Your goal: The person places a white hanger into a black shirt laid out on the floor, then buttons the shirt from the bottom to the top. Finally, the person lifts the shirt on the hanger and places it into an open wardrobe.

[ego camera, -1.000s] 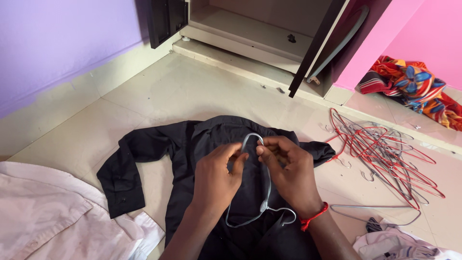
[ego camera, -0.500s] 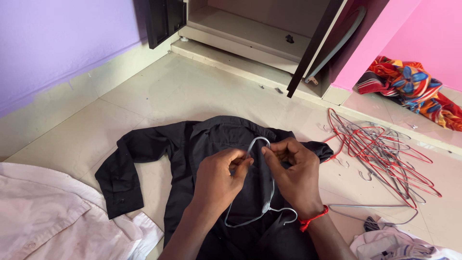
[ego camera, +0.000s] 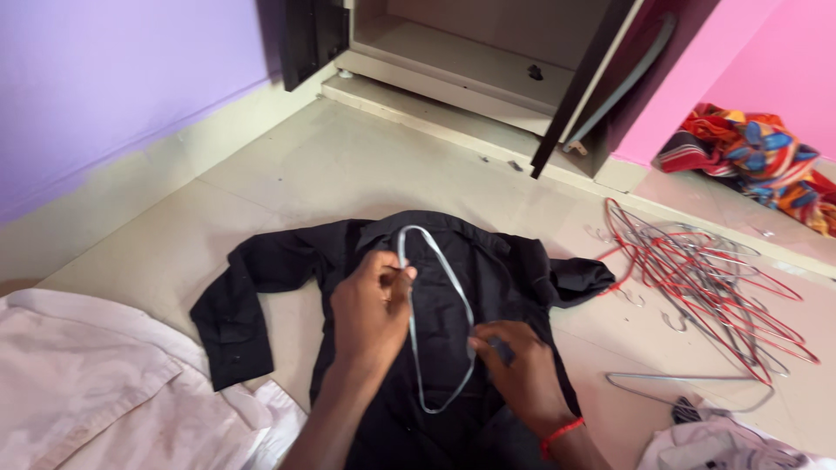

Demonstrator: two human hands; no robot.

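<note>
Head view, looking down at a tiled floor point(ego camera: 287, 165). One black shirt point(ego camera: 453, 287) lies spread flat on the floor, collar toward the wardrobe, its one visible long sleeve stretched out to the left. On top of the shirt rests one grey wire hanger point(ego camera: 435, 313), its loop running from the collar down the middle of the shirt front.

The left hand point(ego camera: 370, 309) pinches the hanger's left side near its upper end, thumb and fingers closed in a narrow grip on the wire. The right hand point(ego camera: 518, 370), with one red thread band point(ego camera: 562, 433) at the wrist, has its fingertips closed on the hanger's right side lower down, also a narrow grip on the wire. Both hands lie over the shirt, the left higher than the right, apart from each other.

To the right of the shirt, one tangled pile of red and grey wire hangers point(ego camera: 705, 287) lies on the floor; their number cannot be counted. One pale pink shirt point(ego camera: 104, 392) lies at lower left, just beside the black sleeve. One light garment point(ego camera: 723, 444) shows at the lower right edge. One bright patterned cloth point(ego camera: 758, 157) is heaped by the pink wall point(ego camera: 749, 61). One wardrobe point(ego camera: 488, 61) stands open at top centre, beside the purple wall point(ego camera: 113, 78).
</note>
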